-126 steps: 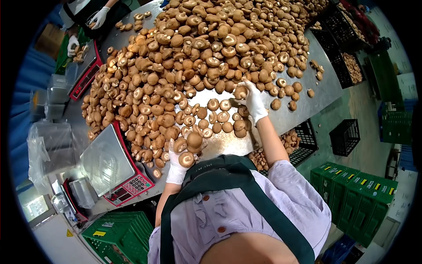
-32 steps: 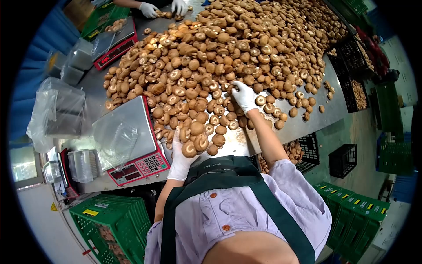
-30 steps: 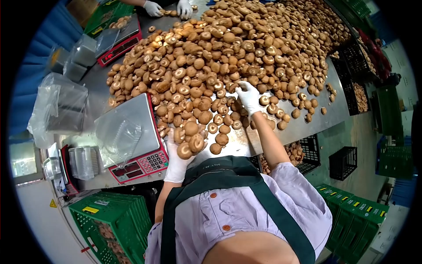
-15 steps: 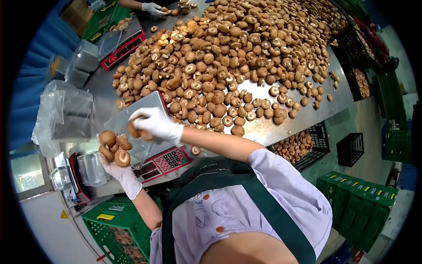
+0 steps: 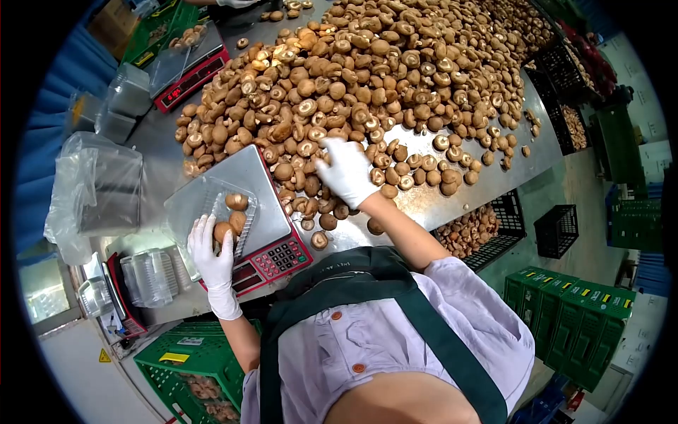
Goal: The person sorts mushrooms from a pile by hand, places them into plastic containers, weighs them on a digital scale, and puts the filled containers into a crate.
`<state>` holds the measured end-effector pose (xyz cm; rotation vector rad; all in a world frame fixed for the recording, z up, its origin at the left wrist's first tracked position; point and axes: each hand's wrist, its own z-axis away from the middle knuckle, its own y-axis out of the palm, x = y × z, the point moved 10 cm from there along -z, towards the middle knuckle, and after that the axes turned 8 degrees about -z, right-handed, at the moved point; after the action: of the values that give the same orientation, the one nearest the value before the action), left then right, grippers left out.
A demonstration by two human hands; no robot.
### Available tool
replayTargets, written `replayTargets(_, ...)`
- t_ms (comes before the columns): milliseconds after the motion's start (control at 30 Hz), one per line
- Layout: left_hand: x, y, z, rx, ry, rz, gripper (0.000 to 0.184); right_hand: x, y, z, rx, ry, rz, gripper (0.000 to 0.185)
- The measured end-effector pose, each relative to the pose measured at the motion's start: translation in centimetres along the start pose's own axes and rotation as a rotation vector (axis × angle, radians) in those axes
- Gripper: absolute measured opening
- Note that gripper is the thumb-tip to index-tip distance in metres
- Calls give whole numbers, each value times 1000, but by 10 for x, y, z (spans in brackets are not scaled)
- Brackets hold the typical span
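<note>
My left hand, in a white glove, is at the near left side of a clear plastic tray. Its fingers and thumb close around a brown shiitake mushroom, and two more mushrooms lie just beyond. The tray rests on the metal plate of a red scale. Over the near edge of the big mushroom pile, my right hand, also gloved, reaches palm down. Its thumb and forefinger are apart among the mushrooms, and no held mushroom shows; the other fingertips are partly hidden.
Stacked clear trays stand left of the scale, with a plastic-wrapped stack behind. A second red scale sits at the far left, near another person's gloved hand. A black crate of mushrooms stands beside the table's right edge.
My left hand has brought its mushrooms rightward from beside the scale to the tray. My right hand has moved from above the scale to the pile, and the mushrooms it held no longer show there.
</note>
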<state>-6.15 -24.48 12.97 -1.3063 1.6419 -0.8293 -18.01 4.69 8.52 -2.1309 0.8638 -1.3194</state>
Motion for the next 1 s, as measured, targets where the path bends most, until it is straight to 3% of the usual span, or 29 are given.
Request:
replayTargets(100, -15, -5, -5, -60, 27, -53, 40, -74, 10, 13, 258, 273, 268, 50)
replayTargets(167, -37, -10, -13, -103, 66, -131, 36, -93, 16, 24, 174, 149, 191, 53)
replayTargets(300, -89, -4, -27, -135, 105, 103, 31, -127, -12, 34, 142, 480, -366, 50)
replayTargets(367, -120, 20, -28, -50, 143, 133, 31, -145, -32, 40, 32, 475, -653, 50)
replayTargets(433, -155, 50, -28, 85, 190, 294, 34, -174, -48, 58, 1, 751, -988, 50)
replayTargets(500, -188, 80, -22, 151, 273, 273, 39, -209, -56, 79, 17, 890, -1275, 49)
replayTargets(567, -209, 121, -19, 277, 279, 307, 46, -202, -86, 86, -9, 942, -1445, 47)
replayTargets(667, -232, 171, -20, 300, 334, 193, 55, -224, -80, 110, 23, 1006, -1674, 46)
replayTargets(700, -240, 182, -22, 306, 347, 129, 58, -196, -98, 106, -25, 1065, -1645, 45)
replayTargets(767, -251, 210, -24, 351, 397, 8, 61, -207, -76, 119, 51, 1058, -1922, 45)
replayTargets(833, -257, 216, -27, 333, 422, -10, 59, -199, -70, 120, -32, 1130, -2028, 47)
replayTargets(900, -262, 209, -31, 315, 425, 71, 58, -200, -64, 123, 4, 1138, -2078, 47)
replayTargets(1000, -255, 205, -33, 423, 192, 399, 59, -199, -67, 115, 165, 981, -2010, 53)
